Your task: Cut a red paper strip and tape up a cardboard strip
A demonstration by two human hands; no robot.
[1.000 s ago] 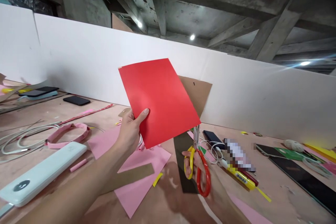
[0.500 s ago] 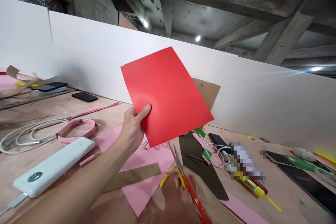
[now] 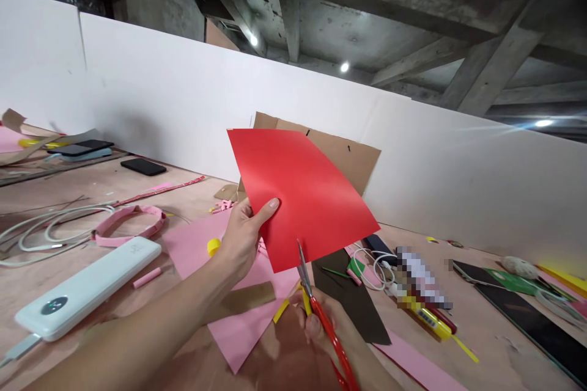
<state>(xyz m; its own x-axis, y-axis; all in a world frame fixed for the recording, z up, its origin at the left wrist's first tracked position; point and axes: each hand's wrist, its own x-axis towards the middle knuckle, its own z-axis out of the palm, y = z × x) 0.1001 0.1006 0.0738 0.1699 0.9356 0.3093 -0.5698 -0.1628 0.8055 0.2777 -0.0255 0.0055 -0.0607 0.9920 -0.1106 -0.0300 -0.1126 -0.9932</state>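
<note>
We see the left hand (image 3: pixel 243 238) pinching the red sheet (image 3: pixel 302 195) at its lower left edge, thumb on top, fingers under it. The sheet sits center frame, held up in the air and tilted. The right hand (image 3: pixel 321 321) is closed around the scissors (image 3: pixel 332 342), whose red handles run down to the bottom edge of the frame. Main change: the scissors have swung from upright below the sheet up to it, blade tips now overlapping its lower edge. We can't tell if the paper is between the blades, and no cut shows yet. The sheet has also turned flatter, uncovering more of the cardboard (image 3: pixel 339 156) behind it. Below the hands lie pink paper (image 3: pixel 183 244) and a dark sheet (image 3: pixel 348 302). A white power bank (image 3: pixel 87 287) sits lower left, against the wood table (image 3: pixel 68 195).
</note>
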